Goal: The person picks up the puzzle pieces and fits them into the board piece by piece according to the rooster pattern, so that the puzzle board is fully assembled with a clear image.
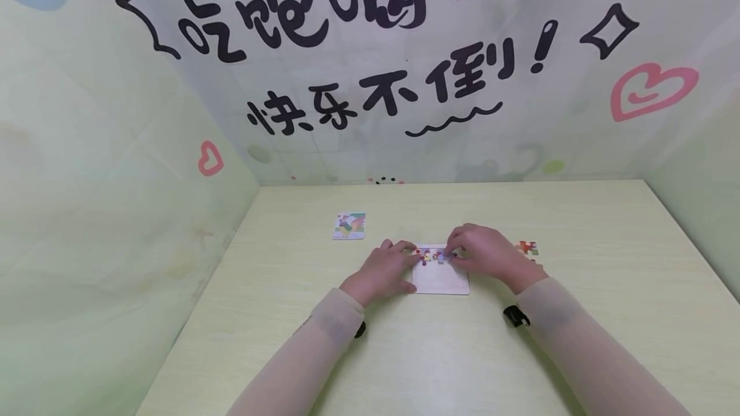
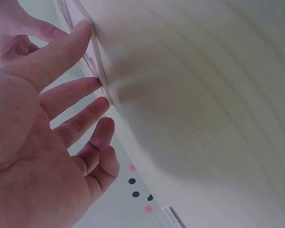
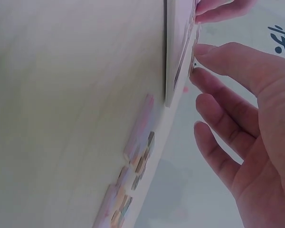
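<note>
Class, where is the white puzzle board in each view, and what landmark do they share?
Head: white puzzle board between left hand and right hand, below centre.
Left wrist: upper left, nearly edge-on.
Right wrist: top, right of centre, nearly edge-on.
Shared landmark: the left hand.

**Lettering [image 1: 390,101] Fills the Backdrop [image 1: 115,114]**

It faces me in two bold black lines of Chinese, a wavy line [image 1: 453,121] beneath. Over to my right, a star outline [image 1: 609,31] sits above a large pink heart [image 1: 653,92]; a smaller heart [image 1: 211,158] marks the left. A pale bench [image 1: 428,352] meets the backdrop.
</note>
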A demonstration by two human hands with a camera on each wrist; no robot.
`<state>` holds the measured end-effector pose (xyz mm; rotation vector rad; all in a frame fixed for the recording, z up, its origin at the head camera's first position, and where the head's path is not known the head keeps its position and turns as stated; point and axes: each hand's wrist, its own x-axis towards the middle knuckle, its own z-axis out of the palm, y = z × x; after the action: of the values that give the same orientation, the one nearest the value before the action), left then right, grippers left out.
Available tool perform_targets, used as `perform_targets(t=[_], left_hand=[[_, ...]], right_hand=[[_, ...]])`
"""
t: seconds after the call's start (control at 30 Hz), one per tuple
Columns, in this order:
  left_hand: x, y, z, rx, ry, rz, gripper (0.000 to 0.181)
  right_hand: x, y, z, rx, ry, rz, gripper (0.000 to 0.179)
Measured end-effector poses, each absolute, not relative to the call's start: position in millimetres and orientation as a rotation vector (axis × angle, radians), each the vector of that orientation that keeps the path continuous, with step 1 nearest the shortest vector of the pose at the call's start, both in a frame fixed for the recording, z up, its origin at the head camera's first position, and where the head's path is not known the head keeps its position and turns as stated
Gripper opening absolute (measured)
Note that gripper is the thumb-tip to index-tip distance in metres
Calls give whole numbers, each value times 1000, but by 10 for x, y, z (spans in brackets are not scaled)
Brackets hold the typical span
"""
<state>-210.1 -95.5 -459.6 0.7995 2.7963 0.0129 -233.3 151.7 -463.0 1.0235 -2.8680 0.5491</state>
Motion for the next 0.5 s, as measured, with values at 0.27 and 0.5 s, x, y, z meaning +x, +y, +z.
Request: perform_targets(t=[0.27, 0.5], left_hand=[[-2096, -949, -4586, 811, 2800, 8, 73], [-2092, -942, -4569, 818, 2800, 1, 72]], right_hand=[[-2389, 1421, -4644, 1033, -2876, 518, 16], [-2401, 1368, -4633, 1028, -2893, 468, 18]])
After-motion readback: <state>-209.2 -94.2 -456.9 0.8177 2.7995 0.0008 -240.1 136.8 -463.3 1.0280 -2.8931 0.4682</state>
